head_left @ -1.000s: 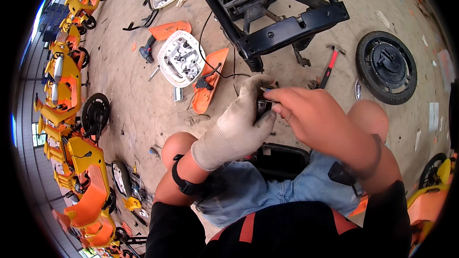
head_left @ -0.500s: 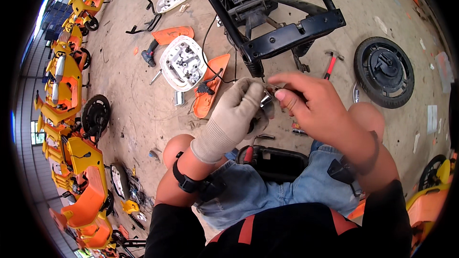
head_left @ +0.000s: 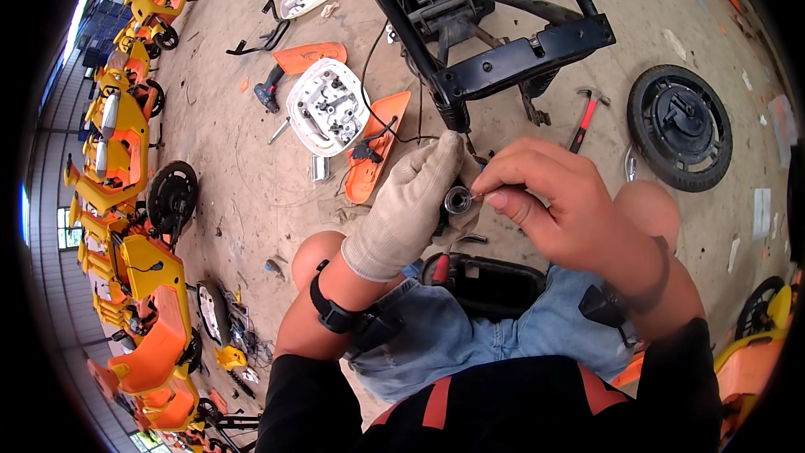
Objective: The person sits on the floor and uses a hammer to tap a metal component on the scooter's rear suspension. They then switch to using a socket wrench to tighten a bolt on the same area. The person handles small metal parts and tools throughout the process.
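Observation:
My left hand (head_left: 402, 210), in a pale knitted glove, is closed around a small cylindrical metal part (head_left: 458, 200), whose round hollow end faces up. Bare, my right hand (head_left: 558, 201) pinches thumb and forefinger together right beside that end. Something thin seems to be at its fingertips, too small to name. Just beyond both hands stands the black vehicle frame (head_left: 524, 59), its crossbar end close above my left fingertips. A black cable (head_left: 366, 75) hangs from the frame toward my gloved hand.
On the floor lie a white plastic tray (head_left: 293, 109) of small parts, orange panels (head_left: 363, 182), a power drill (head_left: 268, 90), a red-handled hammer (head_left: 584, 122) and a wheel (head_left: 679, 127). A black open container (head_left: 495, 287) sits between my knees. Yellow scooters (head_left: 126, 176) line the left.
My left hand has turned the metal part so its hollow end now faces me. My right fingers have lowered and drawn into a tighter pinch beside it. The view has shifted slightly.

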Motion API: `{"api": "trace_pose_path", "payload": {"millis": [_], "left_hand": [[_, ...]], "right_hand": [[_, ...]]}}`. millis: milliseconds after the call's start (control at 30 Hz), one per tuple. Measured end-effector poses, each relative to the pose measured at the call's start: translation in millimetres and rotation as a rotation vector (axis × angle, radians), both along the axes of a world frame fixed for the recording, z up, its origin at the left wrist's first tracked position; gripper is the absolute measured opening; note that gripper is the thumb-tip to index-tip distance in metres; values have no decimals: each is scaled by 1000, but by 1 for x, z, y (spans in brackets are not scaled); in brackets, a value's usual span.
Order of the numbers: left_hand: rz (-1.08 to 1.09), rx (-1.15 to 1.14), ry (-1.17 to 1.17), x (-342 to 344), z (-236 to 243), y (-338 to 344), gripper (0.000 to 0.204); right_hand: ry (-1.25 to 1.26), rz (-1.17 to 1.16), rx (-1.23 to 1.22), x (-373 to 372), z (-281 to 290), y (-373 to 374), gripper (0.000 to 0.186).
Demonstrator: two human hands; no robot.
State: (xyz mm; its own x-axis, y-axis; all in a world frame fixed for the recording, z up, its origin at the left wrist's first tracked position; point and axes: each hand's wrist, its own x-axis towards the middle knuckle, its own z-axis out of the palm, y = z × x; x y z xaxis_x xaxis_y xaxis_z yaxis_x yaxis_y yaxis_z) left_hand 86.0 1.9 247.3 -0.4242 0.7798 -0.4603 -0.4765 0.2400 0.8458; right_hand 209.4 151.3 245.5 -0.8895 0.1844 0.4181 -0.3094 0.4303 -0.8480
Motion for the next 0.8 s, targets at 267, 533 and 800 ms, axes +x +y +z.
{"api": "trace_pose_path", "payload": {"millis": [267, 533, 800], "left_hand": [[-5, -48, 199, 3, -2, 7, 46], [46, -137, 375, 9, -6, 17, 28], [-15, -110, 312, 8, -9, 7, 29]], "right_hand": [[-23, -126, 74, 3, -7, -6, 19], [-279, -68, 25, 5, -11, -7, 19], [-601, 97, -509, 1, 0, -4, 12]]}}
